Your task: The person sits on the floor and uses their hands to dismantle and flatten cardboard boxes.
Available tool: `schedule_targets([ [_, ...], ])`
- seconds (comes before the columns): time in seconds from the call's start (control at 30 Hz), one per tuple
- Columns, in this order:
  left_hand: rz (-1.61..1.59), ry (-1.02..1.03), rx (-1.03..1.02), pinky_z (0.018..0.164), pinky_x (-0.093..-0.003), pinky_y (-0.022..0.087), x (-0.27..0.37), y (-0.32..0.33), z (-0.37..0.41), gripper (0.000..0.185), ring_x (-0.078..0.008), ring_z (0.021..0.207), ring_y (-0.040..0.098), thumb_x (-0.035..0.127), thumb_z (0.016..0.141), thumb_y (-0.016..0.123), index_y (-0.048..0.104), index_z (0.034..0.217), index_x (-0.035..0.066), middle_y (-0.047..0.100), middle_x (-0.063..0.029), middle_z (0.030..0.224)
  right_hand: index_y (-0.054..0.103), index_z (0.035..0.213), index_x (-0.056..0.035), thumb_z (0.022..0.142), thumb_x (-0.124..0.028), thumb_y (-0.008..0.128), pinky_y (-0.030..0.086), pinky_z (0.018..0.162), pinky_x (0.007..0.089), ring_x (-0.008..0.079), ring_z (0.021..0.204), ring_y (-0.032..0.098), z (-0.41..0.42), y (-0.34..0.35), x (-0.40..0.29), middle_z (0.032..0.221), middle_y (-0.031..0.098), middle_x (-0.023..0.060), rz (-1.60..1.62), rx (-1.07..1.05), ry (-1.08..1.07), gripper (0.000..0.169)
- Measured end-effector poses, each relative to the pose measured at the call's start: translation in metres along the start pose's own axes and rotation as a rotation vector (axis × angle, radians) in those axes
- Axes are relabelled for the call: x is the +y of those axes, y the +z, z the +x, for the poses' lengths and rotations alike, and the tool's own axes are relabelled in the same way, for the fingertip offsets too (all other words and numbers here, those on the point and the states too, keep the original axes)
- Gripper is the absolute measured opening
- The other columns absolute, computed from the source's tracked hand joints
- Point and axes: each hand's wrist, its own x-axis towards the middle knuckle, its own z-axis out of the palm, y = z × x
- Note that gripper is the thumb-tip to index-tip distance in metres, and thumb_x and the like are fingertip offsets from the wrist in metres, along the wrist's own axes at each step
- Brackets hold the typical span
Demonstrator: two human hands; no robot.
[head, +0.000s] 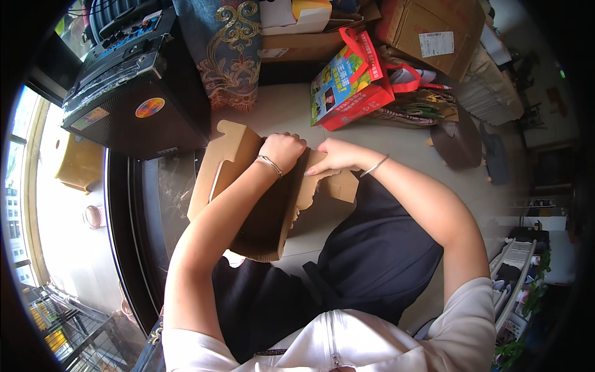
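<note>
A brown cardboard box point(241, 146), its top open, rests tilted in front of my knees. Its dark inside faces up, and a long flap with a cut slot stands along the left. My left hand point(283, 151) is curled into a fist on the far part of the right wall; the fingertips are hidden. On the outer side of that wall, my right hand point(341, 156) pinches a torn cardboard flap point(307, 190), thumb on top. The flap's lower edge is ragged. A folded cardboard tab point(344, 186) sticks out below the right wrist.
A black speaker cabinet point(139, 102) stands at the upper left, beside a blue embroidered curtain point(232, 51). Ahead are a red printed carrier bag point(348, 83), flattened cardboard and a large carton point(432, 32). A brown stool point(458, 139) stands right. A black door track point(125, 232) runs along the left.
</note>
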Motion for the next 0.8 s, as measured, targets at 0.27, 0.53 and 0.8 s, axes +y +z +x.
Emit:
schedule_targets([
  [0.27,-0.041,-0.168,-0.122,0.066,-0.0379,0.054,0.013,-0.014,0.01,0.016,-0.0273,0.077,0.067,0.009,0.07,0.059,0.068,0.083,0.009,0.067,-0.0099,0.083,0.068,0.097,0.0014,0.067,-0.033,0.084,0.049,0.072,0.0265,0.0142,0.08,0.063,0.007,0.011,0.005,0.09,0.067,0.0063,0.186,-0.15,0.193,0.049],
  [0.53,-0.015,-0.188,-0.105,0.066,-0.0372,0.054,0.01,-0.014,0.012,0.011,-0.0276,0.077,0.068,0.013,0.073,0.062,0.069,0.081,0.009,0.068,-0.0107,0.082,0.067,0.081,0.0041,0.068,-0.033,0.083,0.05,0.067,0.0315,0.017,0.07,0.063,0.005,0.021,0.0,0.079,0.067,0.0073,0.249,-0.008,0.054,0.042],
  [0.8,-0.026,-0.205,-0.053,0.064,-0.0379,0.054,0.004,-0.01,0.011,0.012,-0.0272,0.075,0.067,0.015,0.072,0.063,0.067,0.082,0.01,0.067,-0.0094,0.08,0.066,0.073,-0.0021,0.076,-0.027,0.072,0.05,0.066,0.0428,0.0363,0.069,0.062,-0.026,0.026,-0.043,0.072,0.063,0.0211,-0.437,0.327,-0.112,0.026],
])
